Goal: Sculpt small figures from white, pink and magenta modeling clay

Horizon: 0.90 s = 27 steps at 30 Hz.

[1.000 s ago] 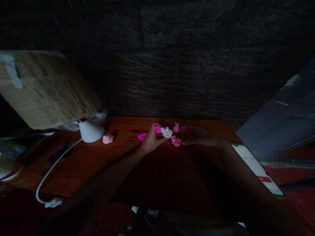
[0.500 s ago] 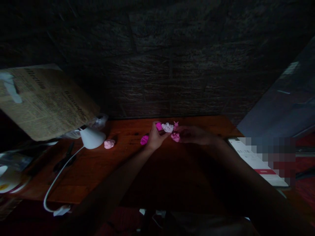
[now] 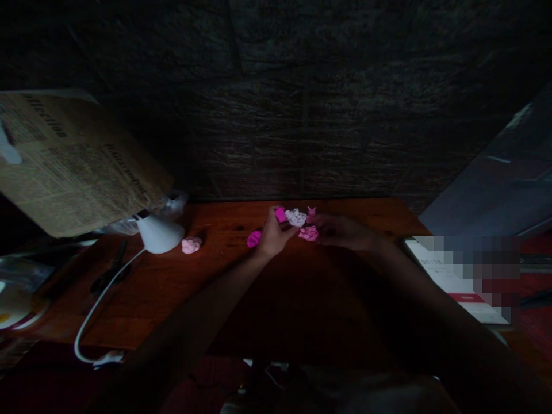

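In the dim head view, a crumpled, flower-like white piece [image 3: 295, 217] sits in the middle of a small cluster on the wooden table. My left hand [image 3: 272, 234] curves round its left side, the thumb at its lower edge. A magenta piece [image 3: 280, 214] shows by the index finger. From the right, my right hand [image 3: 342, 231] has its fingers closed at the edge of a ruffled pink flower [image 3: 309, 233]; its fingertips are dark. Behind that stands a small pink figure with two points [image 3: 311, 211]. Another magenta flower [image 3: 254, 239] lies beside my left wrist.
A pale pink crumpled piece [image 3: 191, 245] lies beside a white cone-shaped object [image 3: 161, 233] with a white cable. Scissors-like dark handles [image 3: 107, 276] and a newsprint-patterned bag [image 3: 77, 161] are at left. A phone [image 3: 448, 282] lies at right. A dark wall [image 3: 267, 115] rises behind the table.
The view has tilted slightly, so everything sits a little higher. My right fingers are a little further right of the white piece; my left hand keeps nearly the same hold.
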Each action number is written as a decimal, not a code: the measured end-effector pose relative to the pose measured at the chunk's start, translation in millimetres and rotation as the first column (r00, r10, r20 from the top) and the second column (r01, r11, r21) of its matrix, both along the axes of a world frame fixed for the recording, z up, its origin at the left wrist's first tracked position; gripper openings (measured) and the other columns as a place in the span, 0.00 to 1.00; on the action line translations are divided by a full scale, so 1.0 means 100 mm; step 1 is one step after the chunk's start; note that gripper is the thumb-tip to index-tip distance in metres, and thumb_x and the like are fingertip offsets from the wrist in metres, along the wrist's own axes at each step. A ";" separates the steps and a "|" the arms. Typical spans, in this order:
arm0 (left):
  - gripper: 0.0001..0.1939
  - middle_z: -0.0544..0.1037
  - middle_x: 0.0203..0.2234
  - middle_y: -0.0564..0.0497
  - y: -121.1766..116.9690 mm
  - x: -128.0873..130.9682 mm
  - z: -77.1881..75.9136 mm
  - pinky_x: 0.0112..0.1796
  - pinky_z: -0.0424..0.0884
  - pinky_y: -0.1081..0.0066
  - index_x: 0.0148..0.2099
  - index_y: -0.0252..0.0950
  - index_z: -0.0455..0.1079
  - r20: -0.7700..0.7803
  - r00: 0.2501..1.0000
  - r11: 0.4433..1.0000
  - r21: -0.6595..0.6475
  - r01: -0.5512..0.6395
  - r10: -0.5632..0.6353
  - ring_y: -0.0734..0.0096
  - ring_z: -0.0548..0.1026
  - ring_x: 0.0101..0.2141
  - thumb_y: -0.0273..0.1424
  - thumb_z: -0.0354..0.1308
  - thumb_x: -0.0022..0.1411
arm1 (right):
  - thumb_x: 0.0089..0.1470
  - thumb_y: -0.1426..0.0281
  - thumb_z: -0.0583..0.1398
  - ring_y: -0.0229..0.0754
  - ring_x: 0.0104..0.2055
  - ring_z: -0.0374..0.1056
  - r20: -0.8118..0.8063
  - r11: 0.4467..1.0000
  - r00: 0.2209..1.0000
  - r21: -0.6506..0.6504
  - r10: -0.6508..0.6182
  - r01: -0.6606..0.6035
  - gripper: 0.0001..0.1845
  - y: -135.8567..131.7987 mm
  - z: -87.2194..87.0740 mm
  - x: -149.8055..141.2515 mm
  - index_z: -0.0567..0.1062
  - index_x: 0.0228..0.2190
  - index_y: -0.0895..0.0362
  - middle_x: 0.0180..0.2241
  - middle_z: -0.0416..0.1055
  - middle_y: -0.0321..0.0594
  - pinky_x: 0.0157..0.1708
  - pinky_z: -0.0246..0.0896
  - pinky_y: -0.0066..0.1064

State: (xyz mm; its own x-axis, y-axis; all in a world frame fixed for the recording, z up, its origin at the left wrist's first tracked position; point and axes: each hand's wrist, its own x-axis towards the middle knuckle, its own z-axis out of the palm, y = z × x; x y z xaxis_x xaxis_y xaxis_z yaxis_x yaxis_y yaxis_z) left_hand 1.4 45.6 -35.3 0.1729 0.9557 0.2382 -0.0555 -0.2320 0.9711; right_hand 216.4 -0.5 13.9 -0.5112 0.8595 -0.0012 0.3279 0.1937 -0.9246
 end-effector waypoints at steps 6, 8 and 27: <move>0.30 0.77 0.42 0.48 0.01 -0.01 0.00 0.51 0.78 0.54 0.47 0.38 0.57 0.022 0.999 0.999 -0.007 0.035 -0.035 0.65 0.81 0.42 0.22 0.70 0.47 | 0.49 0.62 0.68 0.44 0.44 0.73 0.019 0.999 0.999 -0.020 0.040 -0.040 0.30 0.00 0.01 0.03 0.74 0.54 0.54 0.44 0.78 0.42 0.45 0.68 0.37; 0.31 0.77 0.43 0.48 0.01 -0.01 0.00 0.51 0.78 0.55 0.48 0.38 0.57 0.030 0.999 0.999 -0.007 0.042 -0.042 0.65 0.81 0.43 0.22 0.71 0.47 | 0.48 0.63 0.68 0.43 0.42 0.73 0.045 0.999 0.998 -0.021 0.037 -0.036 0.30 -0.02 0.05 0.04 0.75 0.54 0.54 0.43 0.78 0.41 0.44 0.68 0.36; 0.31 0.75 0.43 0.48 -0.01 -0.01 0.02 0.50 0.78 0.54 0.51 0.37 0.57 -0.048 0.999 1.000 -0.003 -0.012 0.012 0.66 0.80 0.41 0.19 0.69 0.48 | 0.44 0.65 0.69 0.50 0.47 0.75 0.088 0.953 0.967 0.213 -0.239 0.216 0.29 0.05 -0.06 0.01 0.74 0.49 0.54 0.47 0.79 0.44 0.51 0.68 0.43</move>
